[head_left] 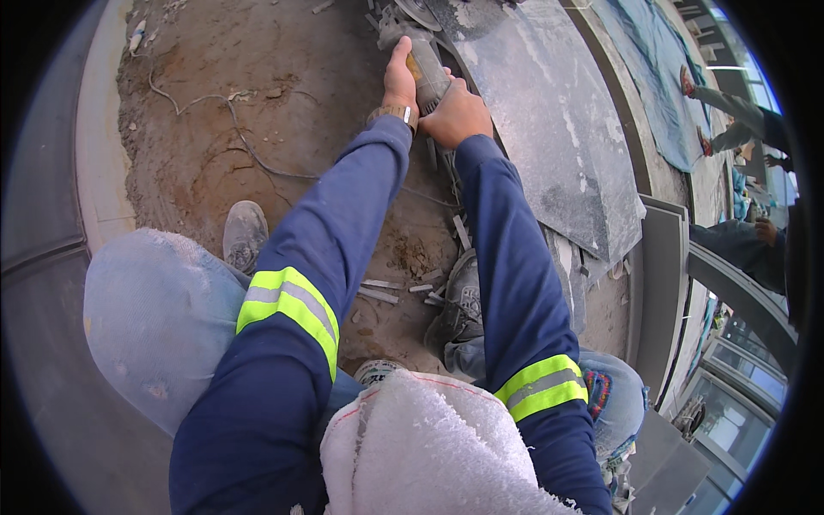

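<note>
Head view shows me the left hand (400, 84) and right hand (460, 116) both wrapped around a grinder (431, 75), just left of a grey slab (549, 120). Cutting seems in hand; the next move likely calls for steadiness. Brown dirt (189, 150), crossed by a cord (296, 175), lies below; glass panes (730, 421) stand at right.

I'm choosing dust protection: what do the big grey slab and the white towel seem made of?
Grey slab: likely dull stone or concrete, by its mottled, white-streaked face. White towel: probably soft cotton, given its fuzzy pile and loose threads.
</note>
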`<state>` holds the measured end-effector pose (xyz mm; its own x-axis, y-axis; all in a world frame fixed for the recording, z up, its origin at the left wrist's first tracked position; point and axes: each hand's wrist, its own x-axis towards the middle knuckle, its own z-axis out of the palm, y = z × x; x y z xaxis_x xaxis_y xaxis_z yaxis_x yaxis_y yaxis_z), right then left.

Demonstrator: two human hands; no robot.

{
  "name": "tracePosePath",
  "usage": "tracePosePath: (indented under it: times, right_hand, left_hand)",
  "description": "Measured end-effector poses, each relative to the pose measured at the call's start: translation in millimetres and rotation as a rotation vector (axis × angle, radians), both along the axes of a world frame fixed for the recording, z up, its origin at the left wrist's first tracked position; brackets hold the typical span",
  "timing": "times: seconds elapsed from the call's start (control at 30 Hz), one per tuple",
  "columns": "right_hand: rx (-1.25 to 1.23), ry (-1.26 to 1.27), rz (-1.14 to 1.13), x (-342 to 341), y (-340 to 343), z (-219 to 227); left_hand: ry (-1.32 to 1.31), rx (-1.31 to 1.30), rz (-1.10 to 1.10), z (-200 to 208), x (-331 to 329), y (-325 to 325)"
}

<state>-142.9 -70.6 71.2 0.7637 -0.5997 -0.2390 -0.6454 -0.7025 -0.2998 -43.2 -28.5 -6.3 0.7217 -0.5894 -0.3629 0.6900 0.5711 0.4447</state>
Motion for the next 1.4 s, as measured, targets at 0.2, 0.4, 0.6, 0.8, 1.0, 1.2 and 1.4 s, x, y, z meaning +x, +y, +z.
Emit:
tracePosePath:
  times: [0.2,0.4,0.6,0.8,1.0,1.2,1.4]
  right_hand:
    - [-0.007,-0.007,0.002,-6,5,5]
    - [-0.002,0.01,0.001,-13,8,8]
    - [-0.007,0.026,-0.003,-14,5,4]
    - [-0.003,0.005,0.0,-15,9,9]
    - [0.005,-0.007,-0.005,-11,6,7]
    - [-0.001,0.003,-0.002,-10,5,5]
    - [0.011,0.019,-0.011,-15,11,10]
  left_hand:
    - [0.023,0.01,-0.011,-3,-4,1]
    - [0.017,0.006,-0.001,-6,-11,0]
    - [0.035,0.004,-0.019,-1,-15,3]
    - [0.038,0.016,-0.016,-2,-14,4]
    - [0.023,-0.004,-0.03,-3,-7,1]
    - [0.001,0.044,-0.028,-3,-8,1]
    - [0.031,0.037,-0.039,4,-13,8]
